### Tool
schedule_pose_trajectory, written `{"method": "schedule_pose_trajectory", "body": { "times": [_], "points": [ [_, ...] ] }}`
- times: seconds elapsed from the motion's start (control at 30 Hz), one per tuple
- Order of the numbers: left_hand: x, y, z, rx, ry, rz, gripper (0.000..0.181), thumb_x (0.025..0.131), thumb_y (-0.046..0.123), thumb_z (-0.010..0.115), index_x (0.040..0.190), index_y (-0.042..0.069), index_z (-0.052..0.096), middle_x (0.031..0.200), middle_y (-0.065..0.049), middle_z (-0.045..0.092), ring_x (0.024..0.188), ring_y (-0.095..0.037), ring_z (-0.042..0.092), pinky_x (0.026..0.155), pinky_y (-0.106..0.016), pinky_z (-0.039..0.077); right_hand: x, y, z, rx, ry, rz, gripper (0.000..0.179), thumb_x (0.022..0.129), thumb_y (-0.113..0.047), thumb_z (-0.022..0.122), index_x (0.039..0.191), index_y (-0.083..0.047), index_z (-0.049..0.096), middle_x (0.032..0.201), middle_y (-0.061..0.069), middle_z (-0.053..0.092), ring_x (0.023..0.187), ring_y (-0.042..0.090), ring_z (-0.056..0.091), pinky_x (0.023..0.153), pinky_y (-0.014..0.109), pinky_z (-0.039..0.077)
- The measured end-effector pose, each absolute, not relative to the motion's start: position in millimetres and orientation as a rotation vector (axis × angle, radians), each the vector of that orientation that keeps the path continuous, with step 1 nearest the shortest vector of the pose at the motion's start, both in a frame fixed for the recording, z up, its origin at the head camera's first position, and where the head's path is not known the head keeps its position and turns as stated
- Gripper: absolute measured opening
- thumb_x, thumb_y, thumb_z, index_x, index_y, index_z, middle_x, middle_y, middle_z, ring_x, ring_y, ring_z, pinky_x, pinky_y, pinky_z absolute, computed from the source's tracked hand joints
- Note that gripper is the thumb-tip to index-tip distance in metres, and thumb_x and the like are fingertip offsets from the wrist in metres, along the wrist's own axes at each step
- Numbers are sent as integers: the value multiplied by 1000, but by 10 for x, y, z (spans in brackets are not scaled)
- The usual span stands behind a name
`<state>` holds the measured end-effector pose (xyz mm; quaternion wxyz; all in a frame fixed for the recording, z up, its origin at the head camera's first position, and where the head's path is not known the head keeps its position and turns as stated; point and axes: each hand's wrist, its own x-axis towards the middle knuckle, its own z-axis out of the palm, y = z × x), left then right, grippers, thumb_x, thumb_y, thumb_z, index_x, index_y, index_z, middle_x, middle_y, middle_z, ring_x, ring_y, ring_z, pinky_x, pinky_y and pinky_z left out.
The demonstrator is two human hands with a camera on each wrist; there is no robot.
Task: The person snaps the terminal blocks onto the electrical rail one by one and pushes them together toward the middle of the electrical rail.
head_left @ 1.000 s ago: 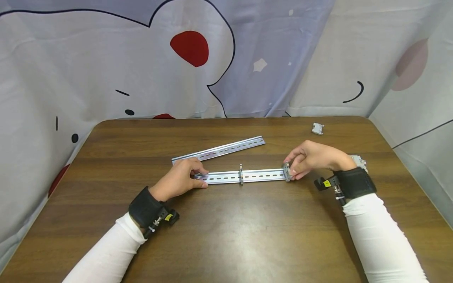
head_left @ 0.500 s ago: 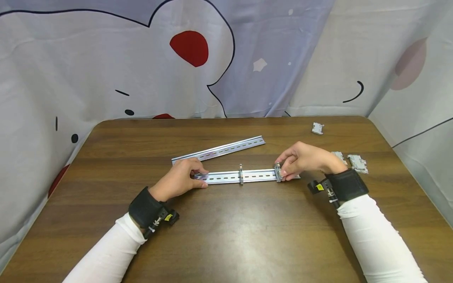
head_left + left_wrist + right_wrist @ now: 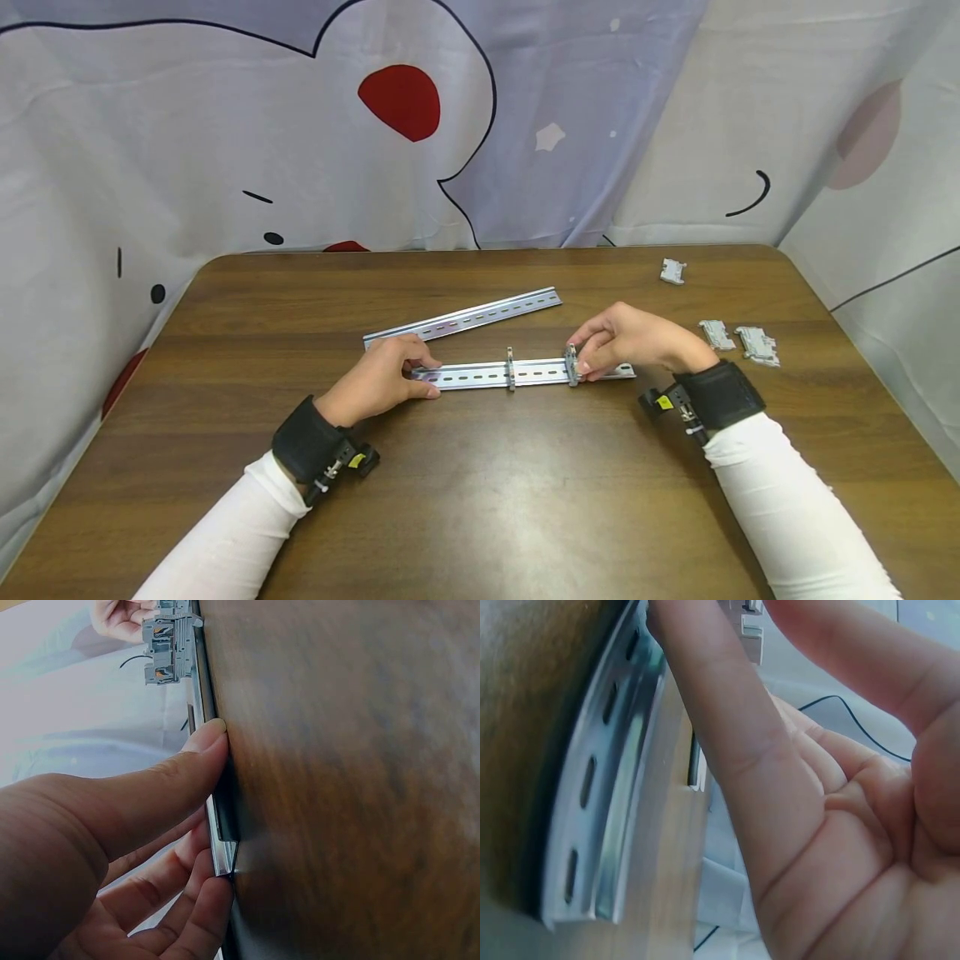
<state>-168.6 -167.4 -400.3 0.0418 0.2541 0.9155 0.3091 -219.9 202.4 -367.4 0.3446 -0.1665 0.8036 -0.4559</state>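
Observation:
A slotted metal DIN rail (image 3: pixel 540 372) lies across the middle of the table. My left hand (image 3: pixel 382 373) grips its left end between thumb and fingers; in the left wrist view the thumb (image 3: pixel 176 772) lies along the rail's near edge. One thin grey terminal block (image 3: pixel 511 369) stands upright on the rail near its middle. To its right, my right hand (image 3: pixel 626 340) pinches a second terminal block (image 3: pixel 572 365) that sits on the rail. The rail's right end (image 3: pixel 585 825) shows bare beyond that hand in the right wrist view.
Behind, a second DIN rail (image 3: pixel 465 317) lies at a slant. Loose grey terminal blocks lie on the right: one at the back (image 3: pixel 672 271), a small one (image 3: pixel 717 334) and a larger one (image 3: pixel 758 346) beside the right wrist. A printed cloth (image 3: pixel 570 108) hangs behind the table (image 3: pixel 480 500).
My right hand has slid its terminal block leftward along the rail, from near the right end towards the middle block. The left hand and the rail have stayed put.

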Motion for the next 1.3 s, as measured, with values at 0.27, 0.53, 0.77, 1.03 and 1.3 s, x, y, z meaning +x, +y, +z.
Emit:
{"method": "schedule_pose_trajectory", "body": {
  "times": [0.27, 0.53, 0.77, 1.03, 1.3],
  "points": [
    [-1690, -1674, -4007, 770, 2807, 941, 32, 75, 20, 86, 103, 7, 77, 91, -3, 65, 80, -22, 56, 70, -30, 43, -2185, 1958, -3676, -437, 2103, -1184, 45, 83, -8, 77, 122, 7, 59, 100, 14, 73, 88, 26, 71, 82, 41, 55],
    [-1695, -1679, -4010, 785, 2814, 938, 33, 74, 20, 86, 103, 7, 77, 90, -2, 65, 79, -20, 55, 70, -30, 43, -2171, 1909, -3723, -458, 2070, -1255, 45, 83, -5, 76, 121, 11, 58, 100, 18, 72, 87, 24, 71, 82, 40, 55],
    [-1696, -1677, -4017, 772, 2812, 944, 33, 74, 20, 86, 103, 7, 77, 92, -2, 66, 83, -20, 58, 73, -31, 45, -2145, 1824, -3758, -440, 2064, -1314, 43, 83, -1, 74, 120, 12, 58, 98, 18, 72, 86, 24, 71, 81, 39, 55],
    [-1705, -1668, -4021, 778, 2804, 955, 33, 74, 20, 86, 103, 7, 77, 91, -2, 66, 83, -21, 58, 73, -31, 45, -2113, 1749, -3808, -438, 2061, -1359, 44, 83, -5, 76, 121, 7, 59, 100, 18, 72, 89, 24, 71, 82, 36, 55],
    [-1705, -1679, -4014, 775, 2801, 955, 34, 74, 20, 86, 104, 6, 76, 91, -2, 65, 82, -21, 56, 72, -30, 44, -2091, 1619, -3873, -546, 2094, -1369, 44, 84, -8, 76, 123, 2, 61, 102, 16, 72, 91, 24, 70, 80, 33, 55]
  ]
}}
